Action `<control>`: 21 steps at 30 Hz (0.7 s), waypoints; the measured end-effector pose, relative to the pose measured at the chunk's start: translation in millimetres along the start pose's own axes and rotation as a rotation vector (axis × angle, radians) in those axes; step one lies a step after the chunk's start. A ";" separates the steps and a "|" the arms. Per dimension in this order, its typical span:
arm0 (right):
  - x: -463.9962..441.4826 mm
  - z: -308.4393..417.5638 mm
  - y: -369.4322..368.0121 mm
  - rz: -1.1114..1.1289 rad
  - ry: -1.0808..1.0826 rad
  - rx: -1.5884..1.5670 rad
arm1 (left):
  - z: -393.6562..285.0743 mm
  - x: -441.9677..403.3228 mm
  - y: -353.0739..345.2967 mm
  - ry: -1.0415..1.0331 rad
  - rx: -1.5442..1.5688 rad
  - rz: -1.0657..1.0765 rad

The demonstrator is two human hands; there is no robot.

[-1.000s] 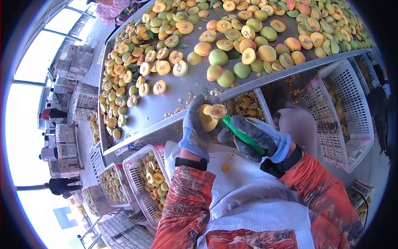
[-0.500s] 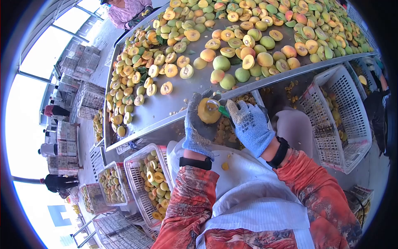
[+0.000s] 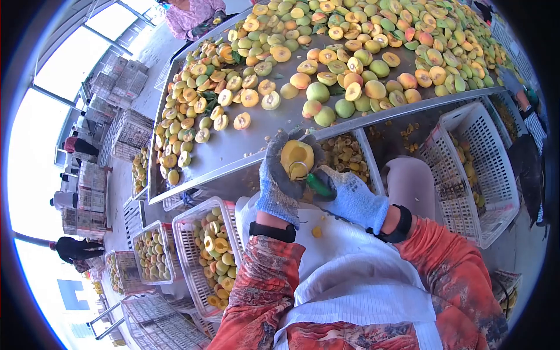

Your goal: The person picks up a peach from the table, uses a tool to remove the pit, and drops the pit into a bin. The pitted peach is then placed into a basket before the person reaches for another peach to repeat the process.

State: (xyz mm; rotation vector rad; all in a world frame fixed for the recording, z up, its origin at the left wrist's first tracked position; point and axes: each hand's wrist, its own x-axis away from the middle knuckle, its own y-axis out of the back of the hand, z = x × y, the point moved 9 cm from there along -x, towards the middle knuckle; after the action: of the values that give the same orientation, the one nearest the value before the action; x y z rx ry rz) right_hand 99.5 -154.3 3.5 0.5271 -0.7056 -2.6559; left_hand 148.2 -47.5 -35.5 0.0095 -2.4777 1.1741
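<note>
My left hand [image 3: 277,185], in a blue knit glove with a dark coated palm, cradles a yellow peach half [image 3: 298,153] with its cut side facing up. A smooth hollow shows in the flesh. My right hand [image 3: 353,199], in a matching glove, is wrapped around the green handle of a pitting tool [image 3: 318,185]. Its thin metal loop rests at the near edge of the peach half. Both hands are just off the front edge of the metal table [image 3: 224,156], where many peach halves [image 3: 271,101] lie, several with stones still in them.
Below my hands, a crate [image 3: 368,153] holds pits and scraps. White crates of peach halves stand at lower left [image 3: 182,233] and right [image 3: 500,160]. One person [image 3: 188,18] is across the table; another worker's gloved hand [image 3: 510,80] is at right. Stacked crates [image 3: 93,192] line the left.
My right hand has dropped lower and turned, bringing the loop from the middle of the peach half to its near edge. The peach half tilts more toward me. The view has shifted slightly.
</note>
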 end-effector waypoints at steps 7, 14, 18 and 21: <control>5.8 -75.7 -3.6 0.137 -0.188 0.317 | -148.7 92.5 145.5 -0.484 -0.985 -0.592; -5.9 -84.7 -12.1 0.092 -0.254 0.135 | -230.0 8.7 196.8 -0.319 -1.045 -0.766; -10.1 -86.6 -6.1 0.063 -0.200 0.078 | -212.4 -109.3 173.7 -0.175 -1.224 -0.803; -11.1 -91.7 1.1 0.039 -0.242 0.032 | -194.7 -166.4 172.5 -0.162 -1.485 -0.824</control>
State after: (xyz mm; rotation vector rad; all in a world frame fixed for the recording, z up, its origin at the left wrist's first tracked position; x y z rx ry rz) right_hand 149.0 -187.5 -67.1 0.1978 -0.8190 -2.7026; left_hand 339.6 182.5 -111.8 0.6190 -2.4053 -1.0421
